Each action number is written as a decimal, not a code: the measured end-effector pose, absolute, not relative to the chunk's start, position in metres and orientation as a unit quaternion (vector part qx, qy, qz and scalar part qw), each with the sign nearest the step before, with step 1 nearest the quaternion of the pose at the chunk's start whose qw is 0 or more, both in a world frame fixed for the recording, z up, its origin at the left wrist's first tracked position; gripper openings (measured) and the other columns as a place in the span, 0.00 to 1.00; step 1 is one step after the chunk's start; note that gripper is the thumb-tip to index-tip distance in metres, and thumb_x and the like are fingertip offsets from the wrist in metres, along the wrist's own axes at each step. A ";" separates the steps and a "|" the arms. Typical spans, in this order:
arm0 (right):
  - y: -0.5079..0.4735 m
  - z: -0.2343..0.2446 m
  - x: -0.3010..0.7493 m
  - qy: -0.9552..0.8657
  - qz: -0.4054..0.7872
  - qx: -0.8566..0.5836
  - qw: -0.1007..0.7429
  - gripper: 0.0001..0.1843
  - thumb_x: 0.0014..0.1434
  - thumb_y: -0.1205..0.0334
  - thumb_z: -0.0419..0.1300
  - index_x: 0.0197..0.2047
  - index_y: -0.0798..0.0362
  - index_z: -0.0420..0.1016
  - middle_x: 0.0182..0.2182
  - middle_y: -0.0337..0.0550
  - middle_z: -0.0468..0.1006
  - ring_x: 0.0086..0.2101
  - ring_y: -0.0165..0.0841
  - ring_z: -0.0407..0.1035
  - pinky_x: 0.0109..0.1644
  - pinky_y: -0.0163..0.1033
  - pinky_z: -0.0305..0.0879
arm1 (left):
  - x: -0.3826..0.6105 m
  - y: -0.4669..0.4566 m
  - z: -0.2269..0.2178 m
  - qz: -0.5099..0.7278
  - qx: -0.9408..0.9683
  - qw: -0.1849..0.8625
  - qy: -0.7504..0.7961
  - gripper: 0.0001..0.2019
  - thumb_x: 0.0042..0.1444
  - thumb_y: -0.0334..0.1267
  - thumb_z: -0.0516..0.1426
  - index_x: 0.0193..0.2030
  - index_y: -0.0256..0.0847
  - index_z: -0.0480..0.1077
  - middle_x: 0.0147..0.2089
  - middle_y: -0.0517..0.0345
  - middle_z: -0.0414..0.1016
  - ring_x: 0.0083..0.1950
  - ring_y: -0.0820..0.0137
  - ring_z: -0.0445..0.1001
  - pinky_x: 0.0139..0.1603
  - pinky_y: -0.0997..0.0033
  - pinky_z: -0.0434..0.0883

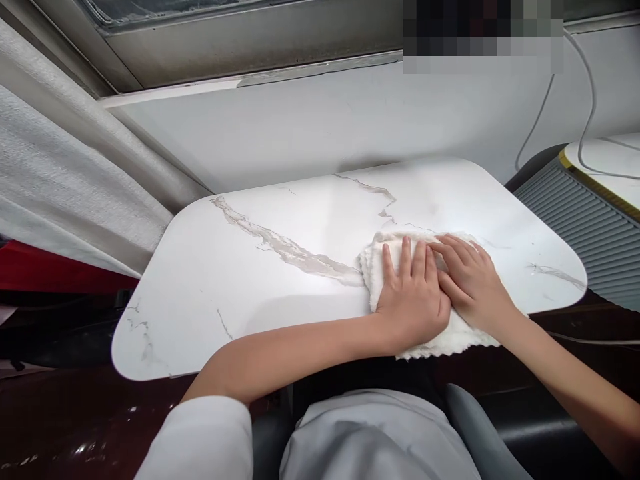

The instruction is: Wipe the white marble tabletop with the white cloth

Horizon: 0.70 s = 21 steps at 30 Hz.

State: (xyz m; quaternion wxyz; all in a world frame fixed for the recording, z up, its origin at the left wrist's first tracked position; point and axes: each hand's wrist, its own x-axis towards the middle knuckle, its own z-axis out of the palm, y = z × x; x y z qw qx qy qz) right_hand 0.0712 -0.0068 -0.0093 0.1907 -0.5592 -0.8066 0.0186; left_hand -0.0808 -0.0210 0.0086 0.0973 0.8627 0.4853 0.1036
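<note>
Fleecy white cloth (453,337) lies toward the right end of the marble-patterned surface (300,207), reaching past its near edge. The left hand (413,300) presses flat on it, fingers spread, grasping nothing; the right hand (467,280) rests beside it, fingers loosely bent, also unclenched. Level palms and even pressure from the 2 hands should limit bunching. No writing is legible.
</note>
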 end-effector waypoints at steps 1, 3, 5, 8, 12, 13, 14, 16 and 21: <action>-0.003 -0.009 0.069 -0.801 0.017 -0.568 0.190 0.27 0.65 0.56 0.40 0.64 0.48 0.63 0.61 0.53 0.69 0.65 0.46 0.56 0.68 0.59 0.48 | -0.081 -0.016 0.008 0.106 0.863 0.098 0.484 0.32 0.66 0.40 0.42 0.73 0.23 0.49 0.77 0.42 0.42 0.77 0.49 0.33 0.75 0.35 0.40; 0.010 -0.010 0.064 -0.790 0.010 -0.582 0.190 0.27 0.65 0.57 0.39 0.62 0.49 0.65 0.60 0.54 0.70 0.64 0.46 0.57 0.67 0.59 0.48 | -0.084 -0.003 0.007 0.114 0.859 0.098 0.489 0.31 0.66 0.39 0.42 0.73 0.24 0.49 0.77 0.43 0.43 0.77 0.49 0.34 0.75 0.36 0.38; 0.029 -0.009 0.057 -0.788 0.007 -0.586 0.191 0.26 0.65 0.57 0.39 0.61 0.50 0.66 0.59 0.54 0.70 0.63 0.47 0.59 0.66 0.58 0.49 | -0.086 0.013 0.005 0.124 0.849 0.096 0.505 0.31 0.66 0.39 0.41 0.73 0.25 0.49 0.77 0.44 0.45 0.78 0.50 0.36 0.76 0.39 0.36; 0.065 -0.008 0.046 -0.796 0.018 -0.572 0.197 0.26 0.64 0.58 0.39 0.59 0.48 0.67 0.58 0.51 0.71 0.62 0.45 0.59 0.66 0.57 0.50 | -0.091 0.043 0.003 0.135 0.823 0.093 0.543 0.31 0.66 0.39 0.40 0.73 0.27 0.49 0.76 0.46 0.48 0.78 0.55 0.41 0.77 0.46 0.37; 0.117 -0.006 0.028 -0.796 0.039 -0.568 0.203 0.25 0.64 0.61 0.39 0.58 0.48 0.67 0.58 0.50 0.71 0.61 0.43 0.60 0.67 0.55 0.49 | -0.100 0.088 0.002 0.155 0.774 0.061 0.611 0.31 0.65 0.40 0.42 0.72 0.26 0.50 0.75 0.42 0.51 0.77 0.55 0.45 0.77 0.52 0.41; 0.130 -0.006 0.023 -0.795 0.039 -0.571 0.202 0.25 0.64 0.61 0.39 0.58 0.49 0.67 0.58 0.50 0.71 0.61 0.43 0.59 0.66 0.55 0.49 | -0.102 0.099 0.001 0.161 0.762 0.050 0.626 0.31 0.65 0.40 0.43 0.72 0.27 0.52 0.75 0.42 0.52 0.76 0.54 0.47 0.76 0.51 0.42; 0.143 -0.006 0.019 -0.795 0.039 -0.571 0.200 0.25 0.64 0.62 0.39 0.58 0.49 0.67 0.58 0.50 0.71 0.61 0.43 0.59 0.66 0.55 0.49 | -0.106 0.110 0.001 0.167 0.752 0.038 0.637 0.30 0.65 0.40 0.44 0.71 0.28 0.54 0.74 0.42 0.55 0.76 0.53 0.49 0.76 0.51 0.44; 0.166 -0.008 0.010 -0.794 0.043 -0.571 0.205 0.24 0.64 0.62 0.40 0.58 0.48 0.68 0.59 0.49 0.71 0.61 0.43 0.59 0.66 0.56 0.49 | -0.112 0.130 -0.001 0.176 0.741 0.021 0.648 0.28 0.64 0.40 0.44 0.69 0.33 0.59 0.72 0.44 0.59 0.74 0.54 0.52 0.75 0.50 0.46; 0.206 -0.011 -0.003 -0.779 0.048 -0.587 0.216 0.24 0.63 0.61 0.41 0.57 0.47 0.67 0.59 0.49 0.70 0.62 0.45 0.58 0.67 0.58 0.48 | -0.125 0.173 -0.004 0.193 0.744 0.005 0.640 0.23 0.65 0.39 0.44 0.64 0.40 0.65 0.69 0.49 0.64 0.71 0.60 0.58 0.74 0.54 0.48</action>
